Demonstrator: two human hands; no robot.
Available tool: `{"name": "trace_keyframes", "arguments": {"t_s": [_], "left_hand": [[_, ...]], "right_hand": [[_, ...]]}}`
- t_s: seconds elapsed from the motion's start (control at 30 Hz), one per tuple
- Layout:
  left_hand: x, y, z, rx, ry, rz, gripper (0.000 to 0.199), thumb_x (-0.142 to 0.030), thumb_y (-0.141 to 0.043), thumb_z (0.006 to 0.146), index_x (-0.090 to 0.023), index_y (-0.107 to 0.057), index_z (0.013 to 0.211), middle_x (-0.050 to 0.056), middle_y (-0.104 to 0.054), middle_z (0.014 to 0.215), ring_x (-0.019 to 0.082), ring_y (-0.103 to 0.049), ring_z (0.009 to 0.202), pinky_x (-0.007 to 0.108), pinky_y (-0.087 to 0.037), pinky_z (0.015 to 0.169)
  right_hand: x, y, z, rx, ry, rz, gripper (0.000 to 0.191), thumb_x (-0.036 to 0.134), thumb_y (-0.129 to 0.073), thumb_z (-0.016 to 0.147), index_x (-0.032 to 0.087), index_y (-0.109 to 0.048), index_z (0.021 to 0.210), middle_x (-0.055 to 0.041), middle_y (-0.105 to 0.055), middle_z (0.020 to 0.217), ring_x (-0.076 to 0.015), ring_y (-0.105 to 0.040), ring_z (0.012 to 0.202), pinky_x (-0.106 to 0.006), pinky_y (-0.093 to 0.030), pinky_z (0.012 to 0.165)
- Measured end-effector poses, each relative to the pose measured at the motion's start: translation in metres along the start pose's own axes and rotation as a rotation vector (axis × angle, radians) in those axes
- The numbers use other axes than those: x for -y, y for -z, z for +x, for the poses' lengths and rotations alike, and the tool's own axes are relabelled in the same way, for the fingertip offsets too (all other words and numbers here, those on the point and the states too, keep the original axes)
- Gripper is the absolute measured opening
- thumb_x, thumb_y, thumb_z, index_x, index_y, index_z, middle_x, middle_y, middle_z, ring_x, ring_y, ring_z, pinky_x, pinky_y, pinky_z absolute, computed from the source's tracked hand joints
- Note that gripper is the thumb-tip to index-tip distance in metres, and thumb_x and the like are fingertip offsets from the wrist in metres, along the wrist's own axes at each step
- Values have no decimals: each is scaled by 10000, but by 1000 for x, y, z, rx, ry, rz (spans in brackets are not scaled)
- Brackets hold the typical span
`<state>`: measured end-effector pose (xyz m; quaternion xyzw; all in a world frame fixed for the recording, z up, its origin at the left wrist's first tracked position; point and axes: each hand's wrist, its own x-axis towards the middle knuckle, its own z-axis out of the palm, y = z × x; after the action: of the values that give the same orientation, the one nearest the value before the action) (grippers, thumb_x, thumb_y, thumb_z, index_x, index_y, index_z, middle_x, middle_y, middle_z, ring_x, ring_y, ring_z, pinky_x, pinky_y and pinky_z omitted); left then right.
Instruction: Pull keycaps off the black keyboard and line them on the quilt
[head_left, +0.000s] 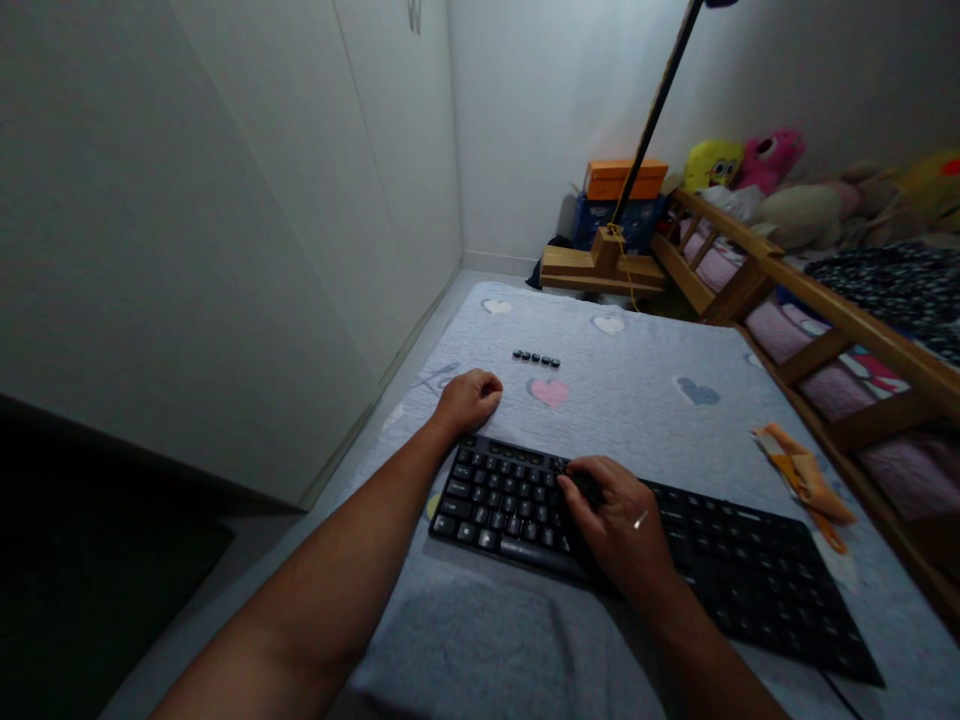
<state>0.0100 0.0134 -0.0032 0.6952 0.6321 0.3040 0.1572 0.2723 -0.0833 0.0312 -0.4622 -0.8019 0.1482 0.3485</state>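
Note:
A black keyboard (525,500) lies slanted on a pale blue cloth with heart prints. Several small black keycaps (535,358) stand in a short row on the cloth beyond it. My left hand (469,400) rests on the cloth just past the keyboard's upper left corner, its fingers curled together; what they hold, if anything, is hidden. Over the keyboard's top rows, near the middle, my right hand (619,515) pinches with thumb and index finger at something too small to make out. Its palm covers some of the keys.
An orange cloth (806,470) with an orange-handled tool lies on the right. A wooden bed rail (847,320) runs along the right side, with plush toys behind it. A wooden stand (600,265) with a dark pole is beyond the far edge. White cabinet doors (300,200) rise at left.

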Motion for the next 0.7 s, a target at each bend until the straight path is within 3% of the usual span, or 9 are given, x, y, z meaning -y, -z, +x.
{"name": "trace_keyframes", "arguments": {"t_s": [0.7], "left_hand": [[-3, 1, -1, 0, 12, 2, 125, -174, -614, 816, -173, -729, 867, 51, -697, 869, 188, -633, 808, 306, -492, 797]], "right_hand": [[6, 5, 4, 30, -190, 133, 159, 307, -569, 901, 220, -691, 846, -15, -758, 777, -205, -729, 696, -301, -535, 682]]}}
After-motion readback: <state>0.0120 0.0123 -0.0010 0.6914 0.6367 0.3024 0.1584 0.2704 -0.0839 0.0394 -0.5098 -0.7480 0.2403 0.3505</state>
